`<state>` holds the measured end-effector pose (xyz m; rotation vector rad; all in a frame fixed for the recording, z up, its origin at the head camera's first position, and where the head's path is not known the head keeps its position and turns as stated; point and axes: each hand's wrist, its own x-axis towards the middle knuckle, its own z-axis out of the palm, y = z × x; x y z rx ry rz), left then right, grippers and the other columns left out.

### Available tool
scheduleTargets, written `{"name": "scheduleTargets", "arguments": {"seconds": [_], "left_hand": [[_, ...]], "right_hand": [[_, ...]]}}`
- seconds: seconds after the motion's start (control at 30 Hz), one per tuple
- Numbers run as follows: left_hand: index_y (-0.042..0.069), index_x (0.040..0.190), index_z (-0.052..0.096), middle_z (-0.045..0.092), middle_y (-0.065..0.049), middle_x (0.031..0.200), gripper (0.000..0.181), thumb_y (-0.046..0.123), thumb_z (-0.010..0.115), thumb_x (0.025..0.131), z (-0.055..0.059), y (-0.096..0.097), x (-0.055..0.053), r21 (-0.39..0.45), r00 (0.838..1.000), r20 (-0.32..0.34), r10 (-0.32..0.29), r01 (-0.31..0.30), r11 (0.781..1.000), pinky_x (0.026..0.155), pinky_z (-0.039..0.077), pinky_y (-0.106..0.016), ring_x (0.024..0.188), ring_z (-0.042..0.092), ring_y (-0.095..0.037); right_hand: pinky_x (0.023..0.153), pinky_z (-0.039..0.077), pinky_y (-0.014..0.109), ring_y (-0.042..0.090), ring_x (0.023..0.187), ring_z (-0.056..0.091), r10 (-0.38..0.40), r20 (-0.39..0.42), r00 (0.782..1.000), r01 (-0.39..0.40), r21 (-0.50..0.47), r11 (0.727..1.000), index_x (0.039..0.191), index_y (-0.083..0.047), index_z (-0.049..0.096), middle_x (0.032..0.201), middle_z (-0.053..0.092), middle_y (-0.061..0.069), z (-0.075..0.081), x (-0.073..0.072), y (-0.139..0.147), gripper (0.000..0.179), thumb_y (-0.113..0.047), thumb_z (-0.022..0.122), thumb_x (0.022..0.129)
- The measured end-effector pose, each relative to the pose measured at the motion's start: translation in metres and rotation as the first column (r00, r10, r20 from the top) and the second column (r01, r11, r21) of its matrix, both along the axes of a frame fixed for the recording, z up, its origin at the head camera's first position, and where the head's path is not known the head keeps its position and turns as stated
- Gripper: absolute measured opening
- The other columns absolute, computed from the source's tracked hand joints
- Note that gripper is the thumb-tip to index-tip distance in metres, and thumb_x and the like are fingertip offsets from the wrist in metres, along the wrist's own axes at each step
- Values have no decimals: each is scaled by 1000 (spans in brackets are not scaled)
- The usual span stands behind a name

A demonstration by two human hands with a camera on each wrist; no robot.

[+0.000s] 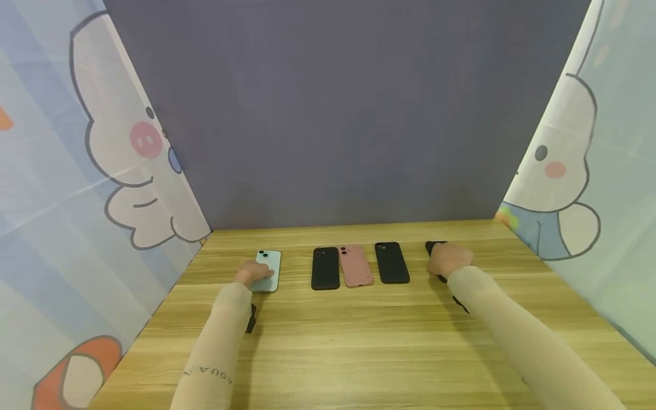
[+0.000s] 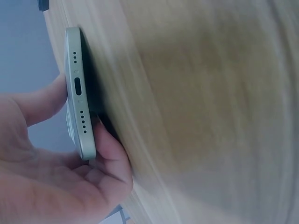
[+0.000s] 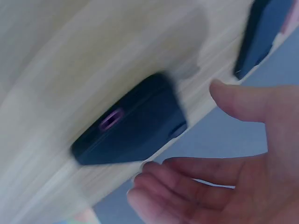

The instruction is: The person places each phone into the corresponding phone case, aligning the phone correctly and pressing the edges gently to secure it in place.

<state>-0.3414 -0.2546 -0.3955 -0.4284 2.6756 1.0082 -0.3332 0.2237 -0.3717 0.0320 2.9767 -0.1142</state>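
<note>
My left hand pinches a pale mint smartphone at the left of the row. The left wrist view shows the thumb on the back of this phone and curled fingers under its lower edge, which is tilted up from the wood. At the row's right end, my right hand hovers by a black smartphone. Seen from the right wrist, the black phone lies on the table, its charging port ringed in pink. The right thumb and fingers are spread around it, with a gap at the thumb.
Between the hands lie a black phone, a pink phone close against it, and another black phone. All rest on a wood-grain table. A dark grey panel rises behind, with cartoon-printed curtains at both sides.
</note>
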Motion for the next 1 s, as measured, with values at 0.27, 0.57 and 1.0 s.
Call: {"name": "scheduleTargets", "arguments": {"seconds": [0.27, 0.57, 1.0], "left_hand": [[-19, 148, 28, 37, -38, 148, 73, 27, 58, 100, 1, 1, 0, 21, 1000, 0, 6, -6, 1000, 111, 37, -56, 131, 43, -48], [-17, 148, 29, 35, -39, 148, 74, 28, 60, 99, 2, 1, 3, 24, 1000, 7, 23, -23, 999, 112, 36, -57, 131, 42, -49], [-17, 146, 34, 43, -36, 144, 70, 29, 58, 100, -3, -1, -1, 17, 1000, 12, 19, -19, 1000, 108, 41, -54, 127, 48, -45]], "right_hand": [[68, 50, 45, 32, 79, 61, 8, 3, 1000, -7, -210, 978, 130, 6, 59, 114, 65, 26, 1, -6, -33, 61, -45, 64, 96], [58, 50, 38, 26, 71, 63, 7, 45, 999, 3, -215, 977, 133, 2, 62, 107, 69, 18, -13, -14, -70, 77, -64, 60, 93], [63, 48, 37, 24, 70, 58, -42, 33, 999, 45, -106, 993, 97, -8, 76, 84, 65, 10, -23, -13, -94, 52, -58, 61, 92]]}}
